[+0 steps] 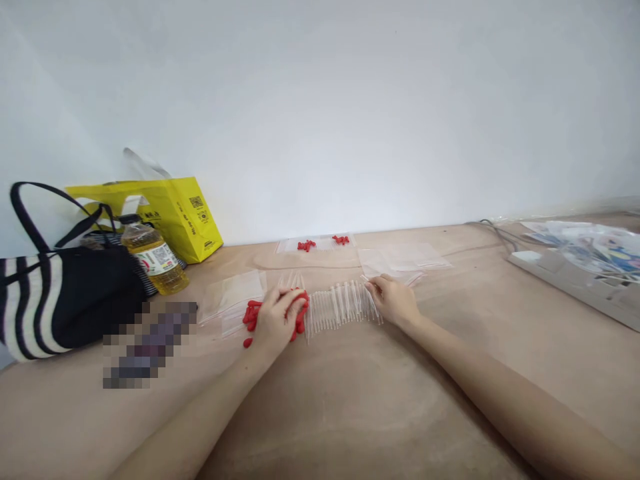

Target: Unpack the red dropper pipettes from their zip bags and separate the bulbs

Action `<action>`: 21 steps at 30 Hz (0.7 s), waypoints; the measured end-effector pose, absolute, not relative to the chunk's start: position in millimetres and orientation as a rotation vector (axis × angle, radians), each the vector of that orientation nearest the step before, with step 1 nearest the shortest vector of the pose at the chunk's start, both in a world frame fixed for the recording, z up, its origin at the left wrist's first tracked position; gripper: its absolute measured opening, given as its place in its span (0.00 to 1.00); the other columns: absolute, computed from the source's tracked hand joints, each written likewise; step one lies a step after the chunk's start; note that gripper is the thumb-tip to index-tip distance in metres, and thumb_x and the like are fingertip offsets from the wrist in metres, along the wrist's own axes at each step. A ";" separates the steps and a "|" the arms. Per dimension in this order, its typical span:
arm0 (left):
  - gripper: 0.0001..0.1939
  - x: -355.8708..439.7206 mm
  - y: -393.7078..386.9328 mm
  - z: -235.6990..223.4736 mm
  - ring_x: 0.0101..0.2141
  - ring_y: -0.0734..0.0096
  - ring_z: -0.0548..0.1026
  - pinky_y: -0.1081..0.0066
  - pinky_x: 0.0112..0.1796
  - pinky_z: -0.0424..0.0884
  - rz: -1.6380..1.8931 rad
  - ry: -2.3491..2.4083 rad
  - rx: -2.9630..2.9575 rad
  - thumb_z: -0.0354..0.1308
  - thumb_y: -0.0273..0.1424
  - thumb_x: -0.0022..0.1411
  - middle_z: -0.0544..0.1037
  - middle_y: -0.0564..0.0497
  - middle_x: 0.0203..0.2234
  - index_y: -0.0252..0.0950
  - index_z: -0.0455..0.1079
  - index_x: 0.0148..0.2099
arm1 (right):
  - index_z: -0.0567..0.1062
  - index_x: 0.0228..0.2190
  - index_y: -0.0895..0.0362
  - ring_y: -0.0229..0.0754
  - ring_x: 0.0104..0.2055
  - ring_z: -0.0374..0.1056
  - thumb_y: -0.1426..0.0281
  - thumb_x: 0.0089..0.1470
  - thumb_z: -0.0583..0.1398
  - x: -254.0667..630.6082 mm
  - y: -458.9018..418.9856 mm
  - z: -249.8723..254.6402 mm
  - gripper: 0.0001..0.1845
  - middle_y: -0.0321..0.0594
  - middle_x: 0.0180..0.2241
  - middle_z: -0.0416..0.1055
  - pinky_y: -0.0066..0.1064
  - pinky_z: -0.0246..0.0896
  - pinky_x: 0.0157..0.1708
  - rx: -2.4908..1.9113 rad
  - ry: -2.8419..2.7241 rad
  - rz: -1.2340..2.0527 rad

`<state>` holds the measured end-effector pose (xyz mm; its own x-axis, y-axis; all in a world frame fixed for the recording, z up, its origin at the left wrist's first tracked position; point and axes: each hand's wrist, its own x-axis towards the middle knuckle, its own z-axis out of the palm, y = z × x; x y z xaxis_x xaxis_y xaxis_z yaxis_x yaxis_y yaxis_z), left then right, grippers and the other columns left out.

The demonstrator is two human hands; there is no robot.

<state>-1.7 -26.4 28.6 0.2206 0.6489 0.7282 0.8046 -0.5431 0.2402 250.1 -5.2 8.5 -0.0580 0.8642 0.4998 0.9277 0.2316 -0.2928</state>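
Observation:
My left hand is curled over a loose pile of small red drop-shaped pieces, with red showing at its fingertips. How many pieces it grips is hidden. A row of thin clear sticks lies side by side on the table, just right of that hand. At the row's right end, my right hand pinches one clear stick between thumb and fingers. Flat clear zip bags lie behind and left of the pile. Farther back, another clear bag has two clusters of red pieces on it.
More clear bags lie behind my right hand. To the left stand a black-and-white striped bag, an oil bottle and a yellow bag. A cardboard tray with printed packets sits at right. The wall borders the wooden table.

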 end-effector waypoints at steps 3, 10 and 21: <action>0.14 -29.9 -8.7 34.4 0.32 0.69 0.71 0.70 0.35 0.68 -1.097 -1.727 -2.205 0.47 0.32 0.57 0.72 0.48 0.31 0.35 0.68 0.42 | 0.74 0.31 0.57 0.40 0.31 0.67 0.65 0.53 0.50 257.0 4.0 6.9 0.15 0.43 0.29 0.73 0.26 0.51 0.27 -1.788 -1.894 0.062; 0.11 -75.0 9.9 34.9 0.29 0.68 0.74 0.74 0.29 0.66 -0.688 -2.223 -2.156 0.50 0.36 0.52 0.77 0.50 0.26 0.36 0.71 0.31 | 0.75 0.23 0.59 0.40 0.27 0.67 0.67 0.51 0.51 257.9 15.1 0.3 0.15 0.46 0.25 0.74 0.25 0.51 0.24 -1.837 -1.879 0.156; 0.13 -50.3 19.5 50.4 0.37 0.63 0.72 0.72 0.34 0.64 -0.460 -2.227 -2.077 0.50 0.36 0.52 0.77 0.49 0.33 0.38 0.74 0.32 | 0.76 0.31 0.58 0.43 0.33 0.69 0.66 0.50 0.51 255.3 11.6 -0.6 0.15 0.46 0.30 0.74 0.26 0.54 0.27 -1.868 -1.859 0.104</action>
<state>-50.3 19.5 50.4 -0.0889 0.9652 0.2459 0.9837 0.0464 0.1738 255.3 11.6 -0.6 0.0652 0.9553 0.2885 0.9173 0.0564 -0.3942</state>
